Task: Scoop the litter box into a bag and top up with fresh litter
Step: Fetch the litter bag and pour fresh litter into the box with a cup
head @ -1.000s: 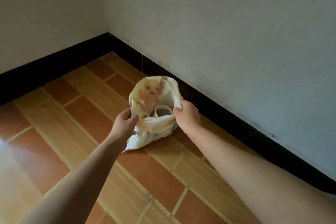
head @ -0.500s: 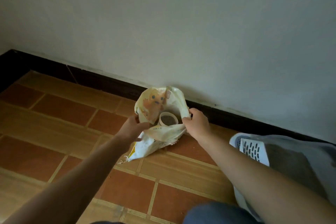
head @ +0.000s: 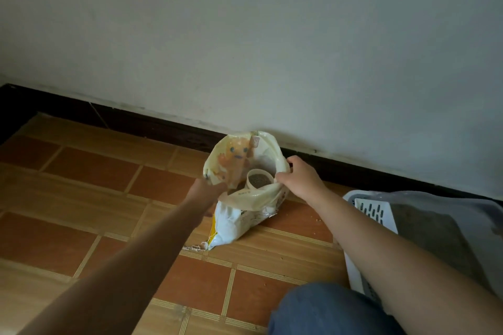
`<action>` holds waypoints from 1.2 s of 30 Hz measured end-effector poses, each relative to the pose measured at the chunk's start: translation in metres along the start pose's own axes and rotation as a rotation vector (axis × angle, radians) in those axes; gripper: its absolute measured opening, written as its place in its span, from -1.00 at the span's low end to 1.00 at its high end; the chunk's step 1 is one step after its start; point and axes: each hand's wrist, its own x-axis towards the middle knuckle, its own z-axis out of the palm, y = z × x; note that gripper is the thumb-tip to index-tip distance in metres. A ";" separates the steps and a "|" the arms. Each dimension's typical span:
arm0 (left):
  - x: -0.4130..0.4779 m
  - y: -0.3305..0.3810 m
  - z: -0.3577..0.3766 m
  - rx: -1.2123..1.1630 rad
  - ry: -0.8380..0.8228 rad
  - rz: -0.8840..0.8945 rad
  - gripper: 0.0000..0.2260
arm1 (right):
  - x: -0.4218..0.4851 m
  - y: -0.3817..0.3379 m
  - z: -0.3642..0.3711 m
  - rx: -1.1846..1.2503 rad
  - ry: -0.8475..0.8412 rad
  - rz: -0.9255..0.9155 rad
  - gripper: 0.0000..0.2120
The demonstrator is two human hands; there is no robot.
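A: Item one, litter bag [head: 239, 223]. Where, and in what state?

B: On the tiled floor [head: 89, 171], its far side against the dark skirting at the wall. Mouth held wide. Inside the mouth: one round cup [head: 260, 181], filled with dark grains.

A: Item two, hands.

B: Left hand [head: 208, 189] at the bag's left rim, grip closed on the folded edge. Right hand [head: 298, 178] at the bag's right rim, fingers and thumb pinched on the plastic. Neither hand holds the cup.

A: Item three, litter box?

B: Right of the bag, near it but apart: grey tray [head: 446, 228] with a white slotted scoop [head: 371, 211] lying at its near-left corner. Partly hidden by the right forearm.

A: Step in hand?

B: By my reading, the top-up stage: fresh litter being got at, bag opened for access. Whether scooping is finished cannot be told from here.

A: Next move requires?

B: One hand probably frees itself to lift the cup level, the other keeping the mouth open, then carries it right of the bag to the tray. Loose grains spill easily if tipped.
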 end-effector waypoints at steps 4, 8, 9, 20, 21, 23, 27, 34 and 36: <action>0.010 -0.005 0.009 0.023 0.076 0.024 -0.59 | 0.015 0.005 -0.002 -0.105 0.011 -0.001 -0.61; 0.013 -0.006 0.017 0.036 0.138 0.078 -0.55 | 0.024 0.012 -0.003 -0.052 -0.018 -0.027 -0.65; 0.013 -0.006 0.018 0.035 0.146 0.083 -0.55 | 0.025 0.013 -0.003 -0.039 -0.025 -0.041 -0.70; -0.007 -0.016 0.027 0.213 0.182 0.095 -0.48 | 0.030 0.024 -0.003 -0.027 -0.059 -0.005 -0.73; -0.007 -0.017 0.026 0.217 0.178 0.097 -0.48 | 0.030 0.025 -0.002 -0.023 -0.047 -0.010 -0.72; -0.005 -0.019 0.025 0.216 0.172 0.101 -0.49 | 0.029 0.027 0.001 -0.013 -0.028 -0.026 -0.72; -0.002 -0.027 0.025 0.204 0.182 0.116 -0.46 | 0.024 0.036 0.008 0.034 0.001 -0.053 -0.72; -0.014 -0.029 0.033 0.182 0.194 0.138 -0.49 | 0.006 0.035 -0.017 0.017 -0.204 0.027 -0.66; -0.019 -0.026 0.037 0.147 0.195 0.130 -0.50 | 0.000 0.033 -0.027 -0.048 -0.258 0.052 -0.57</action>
